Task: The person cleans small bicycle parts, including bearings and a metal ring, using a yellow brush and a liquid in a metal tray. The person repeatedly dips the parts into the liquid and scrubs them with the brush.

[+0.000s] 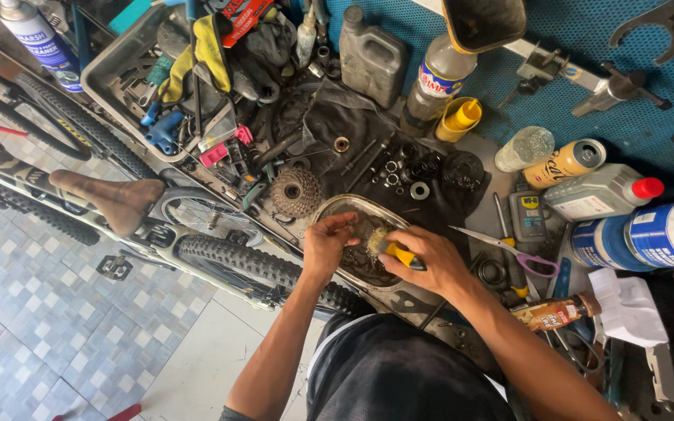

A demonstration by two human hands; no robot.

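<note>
My left hand point(326, 243) pinches a small dark metal part over an oval metal pan point(329, 207) of dirty liquid on the workbench. My right hand point(429, 257) grips a brush with a yellow and black handle point(402, 256), its pale bristles pressed against the part between the two hands. Both hands hover just above the pan's middle. The part itself is mostly hidden by my fingers.
A bicycle cassette point(295, 192) lies left of the pan. Small rings and nuts point(407, 173) sit on a black cloth behind it. Scissors point(509, 249), bottles and spray cans point(633, 234) crowd the right. A tool tray point(111, 66) and a bicycle with brown saddle point(111, 199) stand at left.
</note>
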